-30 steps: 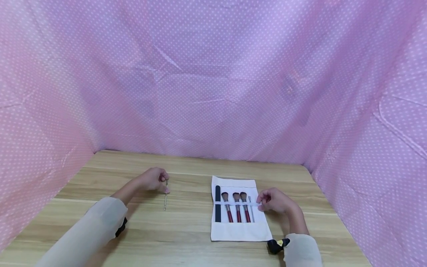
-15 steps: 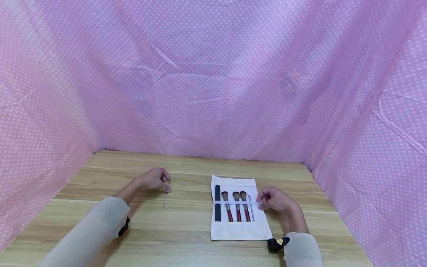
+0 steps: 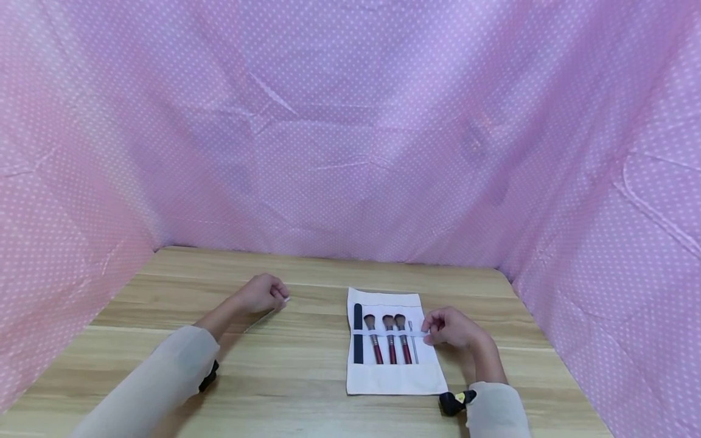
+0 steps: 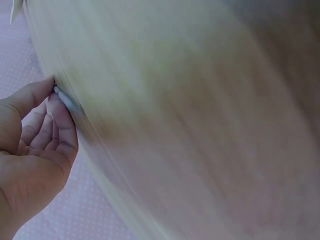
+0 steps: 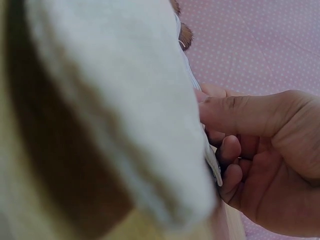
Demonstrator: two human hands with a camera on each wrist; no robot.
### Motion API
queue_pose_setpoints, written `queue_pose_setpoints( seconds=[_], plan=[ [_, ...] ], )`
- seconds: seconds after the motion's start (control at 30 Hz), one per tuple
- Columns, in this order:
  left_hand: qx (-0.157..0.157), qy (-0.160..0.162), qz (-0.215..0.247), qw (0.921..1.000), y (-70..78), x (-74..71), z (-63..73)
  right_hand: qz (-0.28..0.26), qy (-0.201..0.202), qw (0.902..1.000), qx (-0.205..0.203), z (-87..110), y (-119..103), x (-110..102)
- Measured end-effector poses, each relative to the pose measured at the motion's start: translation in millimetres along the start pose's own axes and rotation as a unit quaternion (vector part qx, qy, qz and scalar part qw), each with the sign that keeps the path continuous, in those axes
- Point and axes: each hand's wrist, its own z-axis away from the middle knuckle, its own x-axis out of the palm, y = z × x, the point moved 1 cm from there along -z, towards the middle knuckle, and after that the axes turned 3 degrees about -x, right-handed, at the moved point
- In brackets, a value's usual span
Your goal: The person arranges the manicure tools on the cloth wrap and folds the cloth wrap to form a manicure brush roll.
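My left hand (image 3: 264,293) pinches a thin silvery metal tool (image 3: 258,321) between thumb and fingers, over the left half of the table. The tool's shaft slants back toward the forearm; in the left wrist view only a pale end (image 4: 67,101) shows at the fingertips. To the right lies a white cloth brush roll (image 3: 397,380), spread flat. Its elastic band crosses a black flat bar (image 3: 358,340), three makeup brushes (image 3: 391,340) with red handles, and a slim metal rod (image 3: 413,342). My right hand (image 3: 451,328) pinches the roll's right edge by the band.
Under everything is a wood-grain table (image 3: 306,389). Pink dotted cloth (image 3: 339,152) hangs along the back and both sides of it. Black wrist cameras sit at both cuffs.
My left hand has shifted slightly right, and the metal tool has swung from pointing toward the near edge to slanting back under the wrist. The right hand and brush roll stay put.
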Motion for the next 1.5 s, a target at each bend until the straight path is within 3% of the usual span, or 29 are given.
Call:
queue_pose_setpoints(
  seconds=[0.17,0.3,0.5,0.67,0.93,1.17,1.5],
  plan=[
    [0.016,-0.001,0.01,0.9998,3.1,3.3,1.1,0.004,0.0,1.0,-0.007,-0.4,-0.3,-0.5],
    [0.002,-0.019,0.026,0.9995,4.8,6.9,4.0,0.005,-0.001,0.9999,-0.01,-0.3,0.6,-0.4],
    [0.008,-0.04,-0.011,0.9991,7.6,7.4,8.2,-0.001,-0.001,1.0,-0.007,-0.5,2.7,0.4],
    [-0.007,-0.05,-0.018,0.9985,6.1,6.3,8.8,-0.003,-0.001,0.9999,-0.01,-1.1,6.8,0.6],
    [0.035,-0.058,-0.03,0.9972,2.9,-4.9,14.0,-0.001,-0.002,1.0,-0.009,0.6,5.6,0.9],
    [0.045,-0.056,-0.042,0.9966,1.0,-10.7,16.6,-0.002,0.003,1.0,-0.008,0.4,4.7,-0.2],
    [0.07,-0.105,-0.031,0.9916,-0.6,-10.4,17.1,-0.006,0.003,1.0,-0.007,0.4,3.8,0.9]
  ],
)
